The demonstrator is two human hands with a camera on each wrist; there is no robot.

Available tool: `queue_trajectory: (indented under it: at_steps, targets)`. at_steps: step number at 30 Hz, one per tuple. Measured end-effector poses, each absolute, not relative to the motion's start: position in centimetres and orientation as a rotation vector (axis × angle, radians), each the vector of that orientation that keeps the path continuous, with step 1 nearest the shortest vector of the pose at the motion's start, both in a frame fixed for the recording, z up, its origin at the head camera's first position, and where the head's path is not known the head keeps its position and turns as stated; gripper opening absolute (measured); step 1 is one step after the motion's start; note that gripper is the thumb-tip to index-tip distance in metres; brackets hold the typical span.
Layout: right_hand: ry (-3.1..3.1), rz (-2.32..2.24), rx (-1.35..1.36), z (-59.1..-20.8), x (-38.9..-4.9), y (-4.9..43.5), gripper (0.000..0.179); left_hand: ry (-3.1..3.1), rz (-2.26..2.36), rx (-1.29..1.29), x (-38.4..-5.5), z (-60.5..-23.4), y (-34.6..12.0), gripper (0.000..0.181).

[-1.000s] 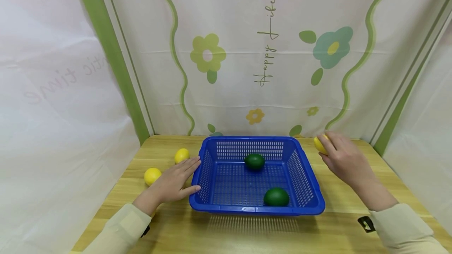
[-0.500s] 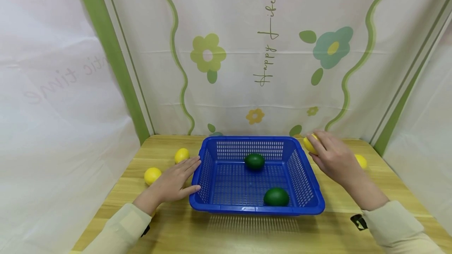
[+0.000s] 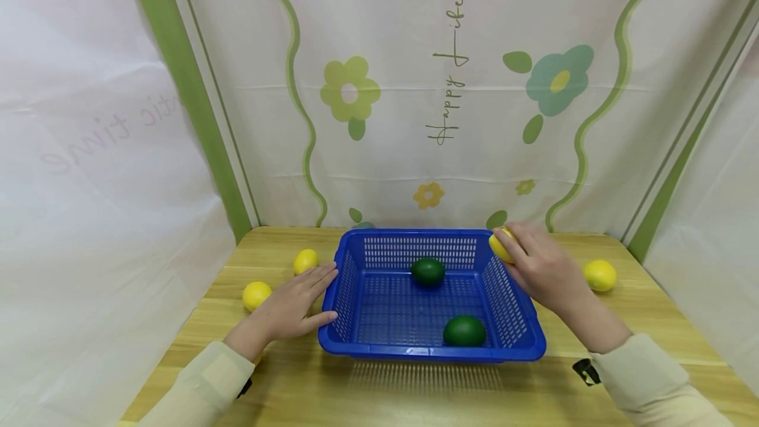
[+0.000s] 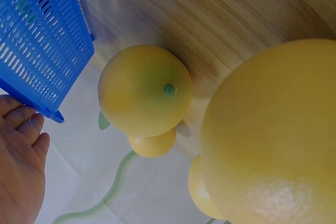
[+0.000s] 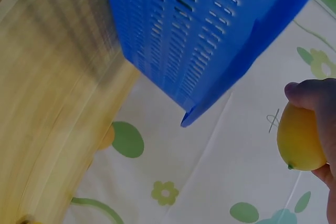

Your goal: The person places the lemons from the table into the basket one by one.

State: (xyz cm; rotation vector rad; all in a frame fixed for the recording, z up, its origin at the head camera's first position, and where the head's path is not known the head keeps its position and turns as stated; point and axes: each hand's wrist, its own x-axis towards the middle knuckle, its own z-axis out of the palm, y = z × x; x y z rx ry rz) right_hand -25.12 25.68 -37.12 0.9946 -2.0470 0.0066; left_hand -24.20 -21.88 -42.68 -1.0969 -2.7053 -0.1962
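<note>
My right hand [image 3: 542, 269] grips a yellow lemon [image 3: 501, 246] over the right rim near the back corner of the blue plastic basket [image 3: 415, 352]. In the right wrist view, thumb and fingers wrap this lemon [image 5: 299, 142], above the basket's edge. My left hand [image 3: 293, 305] rests against the left rim, fingers straight and thumb spread; in the left wrist view its fingertips touch the rim from outside. Inside the basket lie two dark green avocado-like fruits, one at the back [image 3: 427, 272] and one at the front right [image 3: 464, 331].
Left of the basket lie a lemon [image 3: 306, 261] and another lemon [image 3: 257, 296], with more yellow fruit partly hidden by my left wrist. A further lemon [image 3: 600, 275] lies on the wooden table [image 3: 284, 387] at right. Patterned curtains [image 3: 403, 38] enclose the back and sides.
My right hand has carried its lemon leftward, from right of the basket to over its right rim. The lemon on the right table has come into view. The left hand stays put.
</note>
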Motion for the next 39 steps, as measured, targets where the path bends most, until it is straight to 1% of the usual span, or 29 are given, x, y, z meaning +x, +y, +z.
queue_trajectory:
  at_steps: [18, 35, 38, 39]
  targets:
    - [-2.006, 0.085, 1.100, -37.9, -25.1, 22.7, 0.052, -2.708, -0.188, -1.093, -24.1, -42.5, -21.8, 0.076]
    - [-2.053, 0.155, 1.175, -38.5, -25.2, 21.2, 0.057, -2.696, -0.189, -1.096, -24.2, -42.8, -21.9, 0.076]
    - [-2.054, 0.174, 1.199, -38.6, -25.2, 21.1, 0.054, -2.696, -0.190, -1.095, -24.2, -42.7, -21.9, 0.076]
    - [-2.059, 0.184, 1.208, -38.7, -25.3, 21.1, 0.047, -2.697, -0.190, -1.095, -24.2, -42.7, -21.9, 0.076]
